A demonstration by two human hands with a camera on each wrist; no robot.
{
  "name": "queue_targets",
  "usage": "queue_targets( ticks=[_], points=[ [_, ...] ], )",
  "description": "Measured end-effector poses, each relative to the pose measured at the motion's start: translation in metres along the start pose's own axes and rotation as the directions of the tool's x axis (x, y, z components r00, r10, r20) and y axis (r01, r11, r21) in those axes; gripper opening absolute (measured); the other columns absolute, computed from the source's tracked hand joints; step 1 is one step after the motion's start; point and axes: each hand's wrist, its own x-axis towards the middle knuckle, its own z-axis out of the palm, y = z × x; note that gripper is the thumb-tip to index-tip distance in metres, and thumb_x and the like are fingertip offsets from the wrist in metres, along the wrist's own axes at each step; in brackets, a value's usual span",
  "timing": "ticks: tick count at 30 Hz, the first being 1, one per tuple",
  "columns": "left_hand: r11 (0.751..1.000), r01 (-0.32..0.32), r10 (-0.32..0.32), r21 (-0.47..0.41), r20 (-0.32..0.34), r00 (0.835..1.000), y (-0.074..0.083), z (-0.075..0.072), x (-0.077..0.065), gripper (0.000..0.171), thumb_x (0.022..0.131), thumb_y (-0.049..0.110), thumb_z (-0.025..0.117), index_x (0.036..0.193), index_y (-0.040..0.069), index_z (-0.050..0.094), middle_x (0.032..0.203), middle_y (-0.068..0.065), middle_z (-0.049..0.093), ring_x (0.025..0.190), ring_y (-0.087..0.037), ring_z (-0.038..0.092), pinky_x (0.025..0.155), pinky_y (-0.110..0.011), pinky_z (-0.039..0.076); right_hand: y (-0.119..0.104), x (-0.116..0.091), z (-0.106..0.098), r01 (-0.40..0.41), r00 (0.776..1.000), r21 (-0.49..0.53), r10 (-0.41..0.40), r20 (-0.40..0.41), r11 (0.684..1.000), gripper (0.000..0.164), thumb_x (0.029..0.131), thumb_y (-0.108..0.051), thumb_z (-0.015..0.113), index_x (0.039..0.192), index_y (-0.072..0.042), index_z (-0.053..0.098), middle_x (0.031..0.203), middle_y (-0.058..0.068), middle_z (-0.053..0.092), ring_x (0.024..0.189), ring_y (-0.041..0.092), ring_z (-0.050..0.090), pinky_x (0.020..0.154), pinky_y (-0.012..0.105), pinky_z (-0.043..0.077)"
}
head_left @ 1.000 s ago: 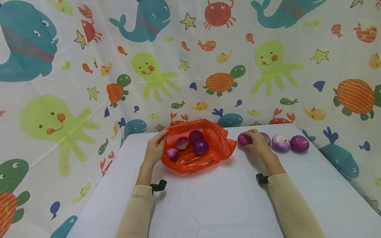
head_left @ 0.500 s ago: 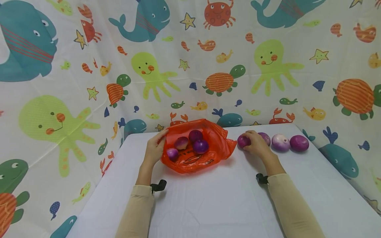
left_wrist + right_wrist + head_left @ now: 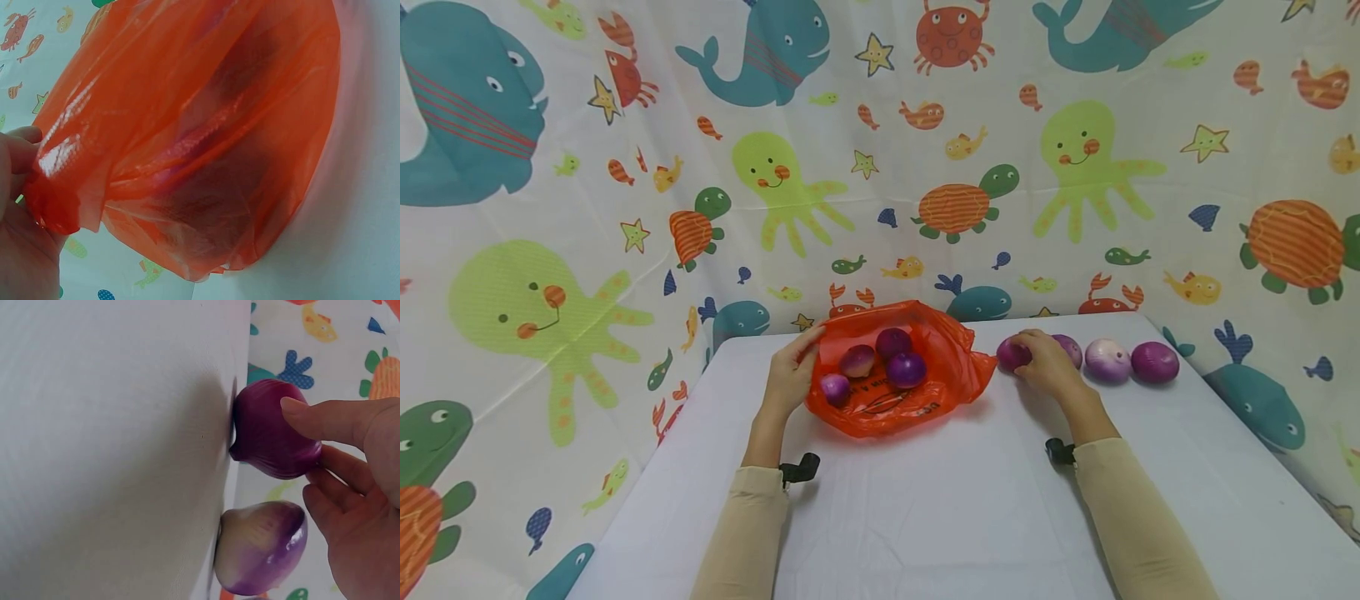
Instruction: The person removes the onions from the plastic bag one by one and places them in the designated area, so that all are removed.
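Observation:
My left hand (image 3: 791,372) pinches the left edge of a crinkled red plastic bag (image 3: 880,417), its thumb and fingers on the film in the left wrist view. Several purple onions, one of them this onion (image 3: 906,370), lie in the bag, whose mouth faces me. To the bag's right, my right hand (image 3: 1049,363) grips a dark purple onion (image 3: 269,428) between thumb and fingers; that onion sits on or very close to the table. Just right of it, a paler purple-and-white onion (image 3: 262,547) stands apart from the fingers.
Farther right on the white table (image 3: 925,517) are a whitish onion (image 3: 1107,361) and a purple onion (image 3: 1155,362), side by side. A curtain (image 3: 880,150) printed with sea animals hangs behind and to the sides of the table.

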Motion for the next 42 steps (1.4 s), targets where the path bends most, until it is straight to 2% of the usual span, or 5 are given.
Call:
queue_targets(
  ticks=[17,23,27,32,42],
  points=[
    [1.000,0.016,-0.016,-0.006,-0.005,1.000,-0.002,0.000,0.000,0.040,0.107,0.007,0.053,0.146,0.015,0.062,0.154,-0.004,0.057,0.147,-0.029,0.051,0.116,-0.049,0.046,-0.005,-0.001,-0.006,-0.012,1.000,0.007,0.012,-0.012,1.000,0.056,0.092,-0.006,0.076,0.144,-0.006,0.057,0.156,0.024,0.044,0.144,0.048,0.039,0.113,0.069,0.042],
    [1.000,0.013,-0.013,-0.002,-0.004,1.000,-0.004,0.001,0.000,0.041,0.107,0.005,0.053,0.146,0.015,0.062,0.154,-0.004,0.057,0.147,-0.028,0.050,0.116,-0.048,0.046,-0.018,-0.002,-0.010,0.053,0.995,0.009,-0.052,-0.090,0.999,0.056,0.097,-0.014,0.072,0.149,-0.008,0.052,0.154,0.023,0.048,0.145,0.046,0.040,0.117,0.068,0.038],
    [1.000,0.009,-0.009,0.002,-0.004,1.000,-0.004,0.001,0.000,0.041,0.107,0.006,0.052,0.146,0.015,0.062,0.155,-0.004,0.057,0.147,-0.028,0.050,0.116,-0.049,0.046,-0.030,-0.003,-0.012,0.085,0.980,0.027,-0.079,-0.183,0.996,0.057,0.099,-0.022,0.071,0.151,-0.010,0.051,0.154,0.021,0.051,0.145,0.045,0.043,0.116,0.069,0.039],
    [1.000,0.005,-0.005,0.003,-0.005,1.000,-0.003,0.001,0.000,0.041,0.107,0.006,0.052,0.146,0.015,0.062,0.155,-0.005,0.057,0.147,-0.029,0.050,0.116,-0.049,0.046,-0.047,-0.006,-0.014,0.159,0.948,0.037,-0.143,-0.283,0.987,0.063,0.098,-0.030,0.074,0.152,-0.010,0.050,0.155,0.021,0.051,0.146,0.043,0.045,0.114,0.067,0.042],
    [1.000,0.000,0.000,0.014,-0.011,1.000,-0.002,-0.001,0.000,0.041,0.107,0.006,0.052,0.146,0.015,0.062,0.154,-0.005,0.057,0.146,-0.030,0.051,0.115,-0.049,0.047,-0.084,-0.012,-0.010,0.328,0.903,0.044,-0.300,-0.309,0.944,0.066,0.096,-0.031,0.075,0.153,-0.010,0.050,0.159,0.018,0.049,0.151,0.041,0.040,0.116,0.066,0.040]
  ],
)
